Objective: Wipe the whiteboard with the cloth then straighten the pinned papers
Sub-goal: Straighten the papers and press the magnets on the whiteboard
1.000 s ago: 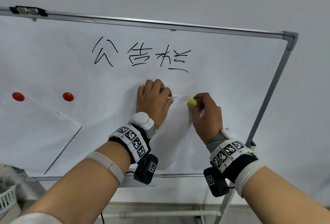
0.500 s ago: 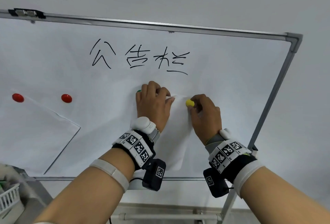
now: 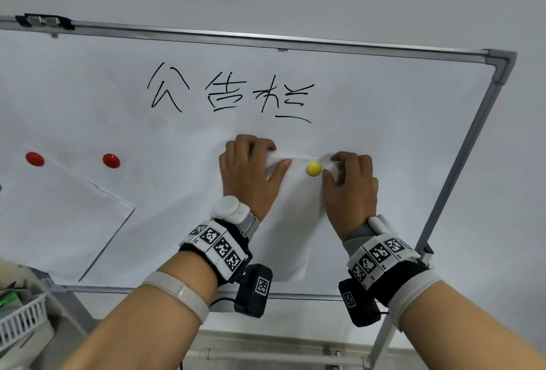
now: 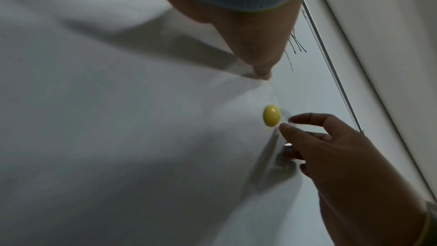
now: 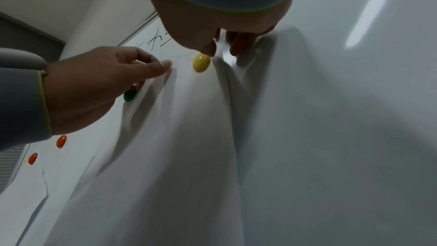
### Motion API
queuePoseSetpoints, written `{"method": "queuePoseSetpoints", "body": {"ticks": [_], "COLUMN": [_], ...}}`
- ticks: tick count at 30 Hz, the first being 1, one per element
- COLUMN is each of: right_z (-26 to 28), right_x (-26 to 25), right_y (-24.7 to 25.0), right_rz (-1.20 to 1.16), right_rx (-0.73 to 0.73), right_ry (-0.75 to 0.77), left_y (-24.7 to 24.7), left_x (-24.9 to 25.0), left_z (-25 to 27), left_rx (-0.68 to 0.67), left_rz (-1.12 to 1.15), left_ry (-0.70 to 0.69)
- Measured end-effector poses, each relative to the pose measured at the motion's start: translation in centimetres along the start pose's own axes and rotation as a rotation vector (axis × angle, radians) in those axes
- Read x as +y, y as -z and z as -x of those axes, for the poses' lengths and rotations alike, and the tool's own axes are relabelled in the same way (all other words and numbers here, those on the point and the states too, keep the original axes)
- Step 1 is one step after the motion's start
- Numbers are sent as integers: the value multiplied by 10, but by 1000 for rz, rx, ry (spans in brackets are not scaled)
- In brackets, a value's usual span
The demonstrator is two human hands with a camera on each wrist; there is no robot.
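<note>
A whiteboard point(image 3: 399, 109) bears black handwriting point(image 3: 230, 95). On its middle hangs a white paper point(image 3: 295, 222), rumpled near its top, with a yellow magnet point(image 3: 313, 169) stuck on its upper right. My left hand point(image 3: 274, 155) pinches the paper's top edge, thumb lying on the sheet. It hides a green magnet point(image 5: 129, 95), which shows only in the right wrist view. My right hand point(image 3: 331, 166) sits just right of the yellow magnet point(image 5: 201, 62) and pinches the paper's raised right edge between thumb and curled fingers. No cloth is in view.
A second paper point(image 3: 59, 222) hangs tilted at the left under two red magnets point(image 3: 35, 159) point(image 3: 111, 160). A black clip point(image 3: 41, 20) sits on the top frame. A white basket point(image 3: 20, 319) stands at lower left, and the board's stand leg point(image 3: 381, 337) at lower right.
The yellow magnet was between my right fingers; now it sticks on the paper and the right hand has let go and shifted right to the paper's edge. The left hand stays on the top edge.
</note>
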State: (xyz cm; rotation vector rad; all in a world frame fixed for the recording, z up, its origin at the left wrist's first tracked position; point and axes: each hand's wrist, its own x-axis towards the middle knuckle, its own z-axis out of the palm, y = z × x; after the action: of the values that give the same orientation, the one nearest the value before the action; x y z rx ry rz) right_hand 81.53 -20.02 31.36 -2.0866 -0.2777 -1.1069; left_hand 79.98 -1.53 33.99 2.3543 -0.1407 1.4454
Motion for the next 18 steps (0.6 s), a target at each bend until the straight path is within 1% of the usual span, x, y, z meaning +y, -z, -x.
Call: {"method": "queuePoseSetpoints", "body": {"ticks": [3,5,9,14,18], "right_z": [-6,-8,-10,-12,-15], "right_x": [2,3,4,4,5], "right_y": [0,-1,-3,-3,1], "right_rz": [66,99,116,97,122], "right_rx": [21,29,30,61,73], "right_ry": [36,71,86,68,96], "left_y": [10,15,17,18,18], "left_x": [-15,-29,-44,-53,-54], "left_z": [3,6,10,12,12], "left_rx": [78,91,56,35,21], "left_rz": [3,-2,68,206,251], "left_ry": [70,113,111,160,178]}}
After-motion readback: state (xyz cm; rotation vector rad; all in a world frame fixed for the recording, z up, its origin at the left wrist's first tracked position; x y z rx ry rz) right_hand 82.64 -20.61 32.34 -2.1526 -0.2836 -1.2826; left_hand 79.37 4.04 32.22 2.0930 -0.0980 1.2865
